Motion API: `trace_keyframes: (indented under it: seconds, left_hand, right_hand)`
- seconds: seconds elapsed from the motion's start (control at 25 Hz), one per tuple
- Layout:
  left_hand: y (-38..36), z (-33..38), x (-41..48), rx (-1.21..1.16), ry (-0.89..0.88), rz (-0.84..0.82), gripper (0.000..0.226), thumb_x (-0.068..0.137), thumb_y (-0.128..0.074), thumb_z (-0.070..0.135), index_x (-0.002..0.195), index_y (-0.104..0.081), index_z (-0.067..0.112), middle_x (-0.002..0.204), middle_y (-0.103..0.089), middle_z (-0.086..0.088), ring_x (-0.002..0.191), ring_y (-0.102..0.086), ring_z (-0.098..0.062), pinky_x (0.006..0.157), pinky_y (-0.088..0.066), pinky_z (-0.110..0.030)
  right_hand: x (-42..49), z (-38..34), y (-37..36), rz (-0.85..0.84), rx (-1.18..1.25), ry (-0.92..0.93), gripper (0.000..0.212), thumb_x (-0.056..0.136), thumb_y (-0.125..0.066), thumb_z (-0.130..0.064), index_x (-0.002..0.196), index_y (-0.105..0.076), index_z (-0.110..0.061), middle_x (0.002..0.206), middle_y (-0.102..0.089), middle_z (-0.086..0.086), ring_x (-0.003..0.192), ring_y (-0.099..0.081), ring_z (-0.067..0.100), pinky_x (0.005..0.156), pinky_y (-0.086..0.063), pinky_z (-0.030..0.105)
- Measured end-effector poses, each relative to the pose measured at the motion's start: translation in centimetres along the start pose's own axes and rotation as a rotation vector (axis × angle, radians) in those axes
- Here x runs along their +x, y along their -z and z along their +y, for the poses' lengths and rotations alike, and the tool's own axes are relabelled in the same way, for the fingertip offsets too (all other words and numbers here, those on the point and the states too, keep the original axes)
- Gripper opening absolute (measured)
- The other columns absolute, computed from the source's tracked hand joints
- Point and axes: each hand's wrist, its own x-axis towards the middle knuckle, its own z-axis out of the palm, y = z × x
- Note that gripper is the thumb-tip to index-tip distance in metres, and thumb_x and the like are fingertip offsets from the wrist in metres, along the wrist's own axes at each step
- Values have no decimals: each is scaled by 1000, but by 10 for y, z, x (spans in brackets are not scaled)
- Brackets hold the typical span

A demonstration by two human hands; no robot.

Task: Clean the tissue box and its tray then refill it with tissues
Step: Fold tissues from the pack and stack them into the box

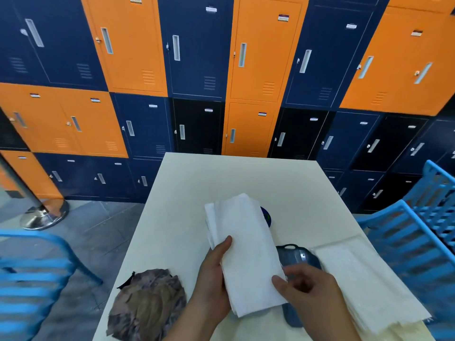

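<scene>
Lower left of frame: crumpled cloth (147, 303) on the worktop (221, 180), nobody touching it. Centre: left hand (214, 274) grips the folded tissues (246, 254) at their left edge, thumb on top. The wad is held up off the worktop, far end pointing away. Right hand (307, 289) pinches its lower right corner, thumb on top; the fingers are blurred. Dark tray (299, 257) lies on the worktop under that corner, mostly hidden. Right: pile (364, 279) of more sheets lies flat, just beside the tray.

Handling, my read: the wad is light, soft and floppy, and its sheets slip on each other and tear easily. Squeeze lightly across both long edges. A single-corner grab would let it fan out. The tray looks rigid, so take it by the loop handle.
</scene>
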Motion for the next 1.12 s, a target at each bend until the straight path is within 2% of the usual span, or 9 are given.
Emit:
trace_keyframes:
  seconds: [0.16, 0.24, 0.28, 0.4, 0.52, 0.68, 0.8, 0.96, 1.12]
  left_hand:
    - [15, 2, -2, 99, -27, -43, 65, 80, -80, 24, 139, -59, 7, 131, -66, -25, 120, -64, -47, 104, -48, -63]
    - [18, 1, -4, 208, -102, -60, 58, 81, -76, 21, 136, -61, 10, 129, -69, -22, 118, -66, -44, 105, -48, -62]
    - [19, 0, -5, 270, -137, -67, 56, 82, -73, 23, 136, -61, 12, 129, -69, -19, 118, -67, -42, 105, -48, -61]
    - [18, -3, -6, 427, -197, -54, 44, 91, -70, 26, 134, -62, 19, 128, -72, -10, 116, -69, -34, 104, -51, -56]
    - [19, -8, -4, 546, -243, 20, 32, 101, -59, 20, 132, -60, 32, 124, -74, -1, 111, -72, -25, 102, -54, -51]
    - [19, -16, 5, 599, -290, 178, 35, 103, -58, 18, 128, -58, 43, 120, -74, -1, 102, -75, -21, 92, -59, -45]
    - [14, -22, 8, 588, -286, 248, 31, 104, -57, 21, 128, -56, 40, 113, -76, 1, 94, -76, -17, 80, -60, -37]
    - [6, -22, 12, 477, -198, 153, 27, 106, -52, 30, 132, -59, 28, 116, -77, 3, 102, -75, -19, 82, -59, -38]
    - [16, -4, 22, 553, -167, 13, 36, 98, -59, 27, 134, -60, 28, 124, -74, 2, 114, -71, -21, 96, -55, -43]
  right_hand:
    - [11, -5, -10, -16, 32, 21, 25, 77, -85, -25, 100, -75, -29, 90, -73, -4, 78, -67, 11, 76, -54, 23]
    - [16, -8, -17, -128, 115, -36, 34, 84, -77, -35, 117, -71, -30, 109, -74, -3, 96, -71, 12, 89, -57, 33]
    - [17, -10, -21, -186, 152, -59, 29, 91, -71, -35, 119, -69, -31, 110, -75, -3, 98, -72, 13, 88, -58, 35]
    - [14, -12, -31, -230, 219, -78, 21, 104, -53, -26, 116, -67, -35, 103, -77, -15, 93, -73, 4, 74, -55, 20]
    - [14, -3, -35, -229, 289, -99, 20, 104, -51, -38, 120, -62, -41, 112, -72, -22, 97, -68, -3, 74, -48, 15]
    - [23, 10, -35, -204, 244, -92, 30, 105, -50, -11, 117, -66, -33, 109, -77, -11, 97, -73, 7, 78, -55, 23]
    - [31, 17, -40, -197, 226, -116, 39, 105, -44, -5, 122, -64, -34, 112, -76, -12, 101, -72, 9, 89, -56, 33]
    - [48, 22, -45, -229, 255, -131, 42, 106, -40, -8, 128, -61, -37, 121, -71, -14, 113, -67, 11, 101, -53, 39]
    - [64, 18, -37, -311, 374, -145, 42, 103, -40, 1, 118, -63, -30, 108, -76, -9, 100, -71, 13, 81, -54, 29]
